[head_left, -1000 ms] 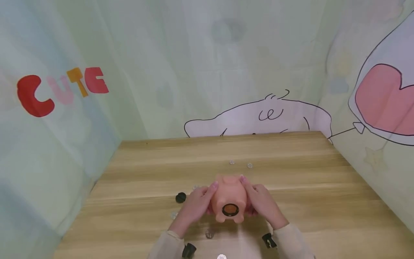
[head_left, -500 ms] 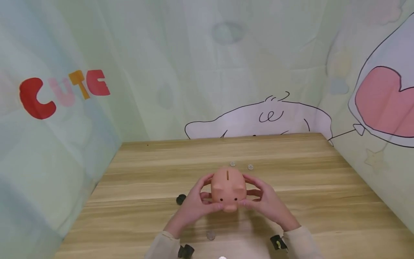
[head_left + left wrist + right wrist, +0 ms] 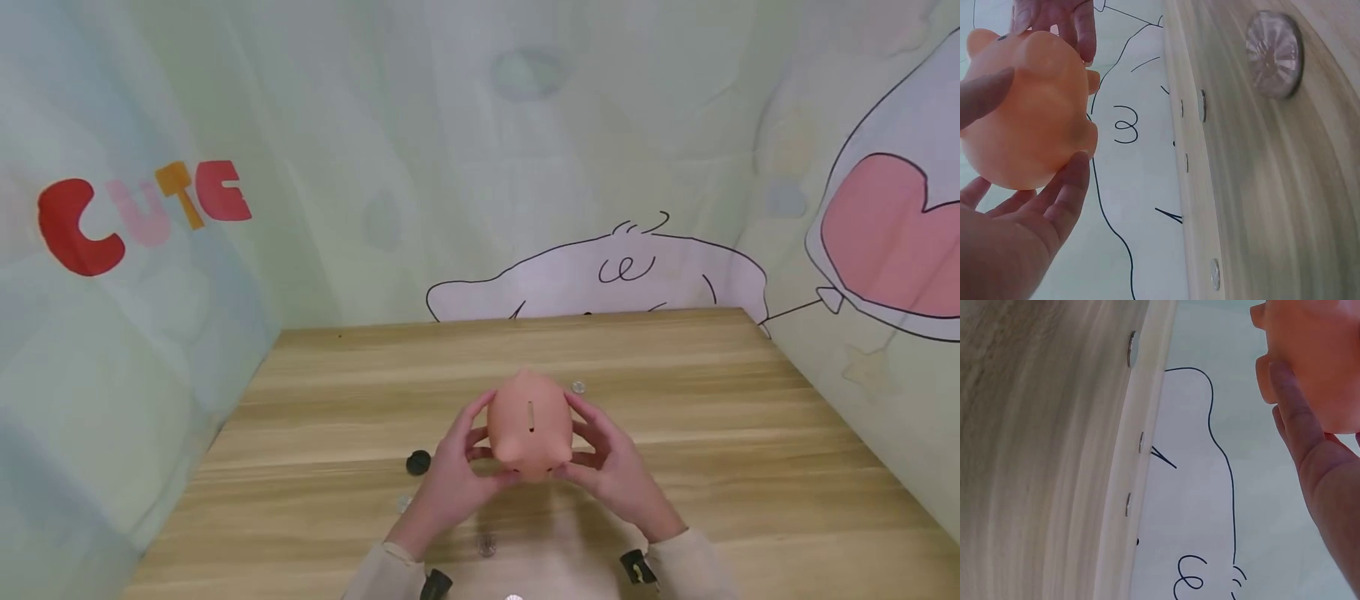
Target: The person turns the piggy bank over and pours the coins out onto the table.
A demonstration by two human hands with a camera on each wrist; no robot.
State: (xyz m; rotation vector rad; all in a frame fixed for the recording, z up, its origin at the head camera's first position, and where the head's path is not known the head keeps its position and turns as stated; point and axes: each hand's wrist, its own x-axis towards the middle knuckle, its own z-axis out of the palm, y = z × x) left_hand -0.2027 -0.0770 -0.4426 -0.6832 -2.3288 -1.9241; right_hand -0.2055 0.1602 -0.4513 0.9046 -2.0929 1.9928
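A pink piggy bank point(image 3: 530, 425) is held between both hands over the wooden table point(image 3: 360, 392), its slot facing up and its snout toward me. The left hand point(image 3: 461, 471) grips its left side, thumb near the face and fingers spread along the flank. On the other side the right hand point(image 3: 618, 475) grips it the same way. In the left wrist view the piggy bank point(image 3: 1035, 119) hangs well clear of the tabletop, with fingertips at a foot. Its underside is hidden in the head view. A black round plug point(image 3: 418, 462) lies left of the left hand.
Loose coins lie about: one coin point(image 3: 578, 387) behind the piggy bank, another coin point(image 3: 487, 546) between the forearms, a coin point(image 3: 405, 503) by the left wrist. Black wrist mounts point(image 3: 637, 567) sit at the sleeves. A printed curtain point(image 3: 360, 183) stands behind the table.
The piggy bank has turned from its open, black-rimmed underside facing me to slot up, then tipped slightly further forward. Both hands have shifted their hold, thumbs now by the face.
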